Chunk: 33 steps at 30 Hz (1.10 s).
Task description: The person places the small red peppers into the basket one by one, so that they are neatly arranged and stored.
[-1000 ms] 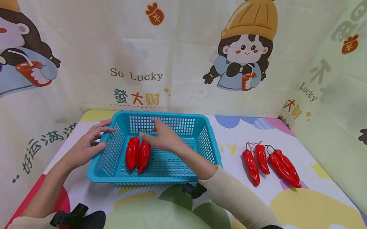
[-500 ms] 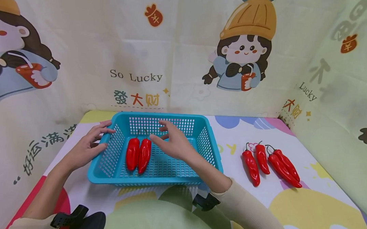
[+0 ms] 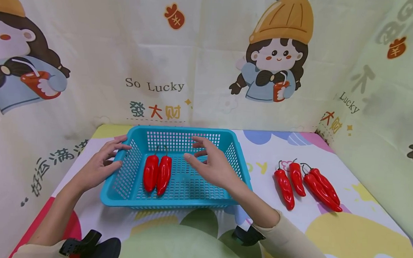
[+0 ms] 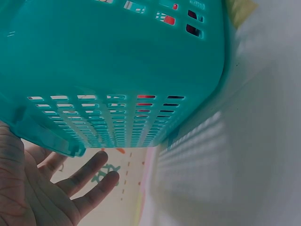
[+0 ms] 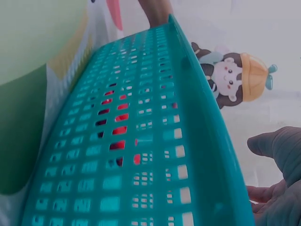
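Note:
Two glossy red chili peppers lie side by side, stems pointing away, on the left part of the floor of a blue plastic basket (image 3: 189,202): the left pepper (image 3: 150,173) and the right pepper (image 3: 164,176). My left hand (image 3: 99,166) rests on the basket's left rim, fingers extended, as the left wrist view of the hand (image 4: 51,193) also shows. Over the right half of the basket hovers my right hand (image 3: 213,164), holding nothing, its fingers loosely spread. In the right wrist view the right hand (image 5: 282,169) sits above the basket rim (image 5: 211,113).
Several more red chili peppers (image 3: 284,189) lie on the patterned tablecloth (image 3: 257,142) to the right of the basket. A printed cloth backdrop (image 3: 209,60) stands behind the table and along its sides.
My right hand has moved rightward and slightly nearer, away from the two peppers in the basket. The left hand stays on the rim; the peppers have not moved.

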{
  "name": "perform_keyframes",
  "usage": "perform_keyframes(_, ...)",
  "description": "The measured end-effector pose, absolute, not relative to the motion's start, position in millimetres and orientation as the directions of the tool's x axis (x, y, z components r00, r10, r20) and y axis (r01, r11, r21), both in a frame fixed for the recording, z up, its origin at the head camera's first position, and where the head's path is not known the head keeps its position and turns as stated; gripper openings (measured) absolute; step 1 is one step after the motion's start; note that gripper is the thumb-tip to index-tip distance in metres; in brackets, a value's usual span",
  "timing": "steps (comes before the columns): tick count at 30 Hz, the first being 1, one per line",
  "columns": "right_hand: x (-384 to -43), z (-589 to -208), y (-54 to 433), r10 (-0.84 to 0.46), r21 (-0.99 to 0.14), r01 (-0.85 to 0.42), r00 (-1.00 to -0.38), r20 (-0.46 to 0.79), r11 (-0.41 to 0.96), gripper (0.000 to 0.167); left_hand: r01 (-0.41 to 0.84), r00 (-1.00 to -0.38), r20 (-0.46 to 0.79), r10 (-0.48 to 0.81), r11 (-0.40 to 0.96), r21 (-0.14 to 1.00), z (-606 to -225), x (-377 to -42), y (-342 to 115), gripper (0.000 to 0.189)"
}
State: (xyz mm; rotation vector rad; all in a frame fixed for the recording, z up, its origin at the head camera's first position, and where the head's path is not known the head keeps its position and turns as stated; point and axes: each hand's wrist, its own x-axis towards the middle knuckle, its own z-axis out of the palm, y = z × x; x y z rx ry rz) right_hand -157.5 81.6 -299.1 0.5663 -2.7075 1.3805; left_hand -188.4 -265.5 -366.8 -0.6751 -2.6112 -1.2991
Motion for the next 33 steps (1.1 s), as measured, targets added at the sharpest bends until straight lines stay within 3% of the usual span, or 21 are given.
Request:
perform_keyframes(19,-143,-296,119,-0.293,-0.742,-0.390,-0.918,0.267,0.546,0.065,0.452,-0.890,0.326,0.319,0.520,0.725,-368,-188,-265,0.055)
perform_keyframes(33,-141,-294,155,-0.172,-0.729,-0.331,-0.943,0.286,0.600,0.071,0.455,-0.888,0.325,0.325,0.519,0.724,-367,-188,-265,0.057)
